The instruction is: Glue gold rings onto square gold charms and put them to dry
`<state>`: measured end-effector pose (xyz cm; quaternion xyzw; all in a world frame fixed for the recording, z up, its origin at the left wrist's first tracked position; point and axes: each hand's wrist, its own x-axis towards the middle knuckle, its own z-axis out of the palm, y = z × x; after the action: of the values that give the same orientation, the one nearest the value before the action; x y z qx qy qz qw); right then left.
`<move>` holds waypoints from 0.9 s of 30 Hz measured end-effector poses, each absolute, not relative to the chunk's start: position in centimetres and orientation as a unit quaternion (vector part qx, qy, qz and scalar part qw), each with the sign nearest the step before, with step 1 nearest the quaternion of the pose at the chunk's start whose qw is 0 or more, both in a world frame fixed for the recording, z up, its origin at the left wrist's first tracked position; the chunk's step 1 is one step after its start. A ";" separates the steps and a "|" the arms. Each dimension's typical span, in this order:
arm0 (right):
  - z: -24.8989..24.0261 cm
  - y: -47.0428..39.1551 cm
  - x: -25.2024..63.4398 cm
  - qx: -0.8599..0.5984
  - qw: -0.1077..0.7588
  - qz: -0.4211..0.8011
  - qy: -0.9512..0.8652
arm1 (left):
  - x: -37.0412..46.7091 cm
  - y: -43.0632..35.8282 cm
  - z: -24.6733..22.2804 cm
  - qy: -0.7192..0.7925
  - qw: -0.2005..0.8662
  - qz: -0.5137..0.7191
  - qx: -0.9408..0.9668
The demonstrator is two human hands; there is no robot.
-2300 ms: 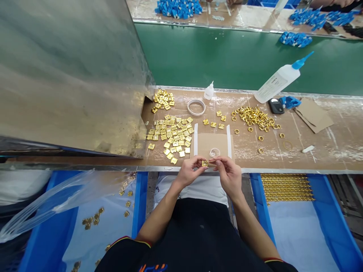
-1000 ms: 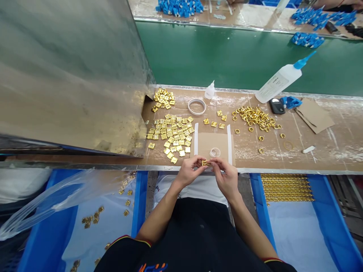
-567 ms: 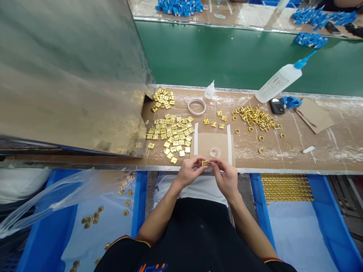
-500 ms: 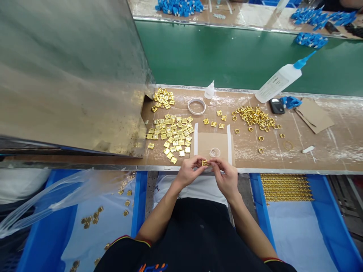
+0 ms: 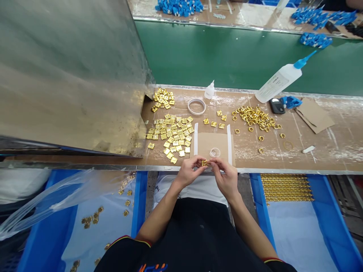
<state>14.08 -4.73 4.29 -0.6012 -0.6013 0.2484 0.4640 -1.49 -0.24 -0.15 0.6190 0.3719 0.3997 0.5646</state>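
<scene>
Close to the bench's front edge, my left hand (image 5: 190,170) pinches a small gold-coloured metal piece (image 5: 204,163) between thumb and fingers. From the other side my right hand (image 5: 225,174) has its thumb and fingertips closed at the right end of that piece; its exact shape is partly hidden by the fingers. Just beyond lies a small clear round dish (image 5: 214,152) on a cardboard pad (image 5: 205,141) taped down with white strips. Flat square gold pieces (image 5: 169,133) are spread to the left, and gold rings (image 5: 255,116) are heaped to the right.
A large metal housing (image 5: 70,75) bounds the left. Farther back stand a tape roll (image 5: 196,107), a small white bottle (image 5: 209,90) and a tall glue bottle (image 5: 279,83). A green conveyor belt (image 5: 212,53) carries blue parts (image 5: 316,40). Blue bins (image 5: 141,200) flank me below.
The blue parts on the green belt have shifted slightly to the right. My hands have barely moved and still hold the gold piece.
</scene>
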 end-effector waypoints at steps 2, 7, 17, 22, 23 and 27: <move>4.3 -4.7 14.1 -0.599 0.466 0.246 -0.603 | -1.5 -0.2 -0.1 0.371 0.565 0.399 0.619; 4.2 -4.8 14.0 -0.596 0.471 0.240 -0.605 | -1.5 -0.2 0.0 0.371 0.566 0.400 0.619; 4.0 -4.7 14.2 -0.600 0.464 0.255 -0.600 | -1.5 -0.2 0.0 0.375 0.575 0.399 0.607; 4.1 -4.7 14.1 -0.593 0.470 0.239 -0.609 | -1.5 -0.2 -0.1 0.374 0.577 0.397 0.608; 4.2 -4.7 14.1 -0.590 0.472 0.237 -0.611 | -1.5 -0.2 -0.1 0.374 0.578 0.397 0.607; 4.3 -4.6 14.0 -0.588 0.471 0.236 -0.614 | -1.5 -0.2 0.0 0.373 0.578 0.397 0.608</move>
<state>14.04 -4.63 4.27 -0.5878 -0.6139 0.2358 0.4711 -1.49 -0.22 -0.03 0.6077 0.3733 0.3967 0.5779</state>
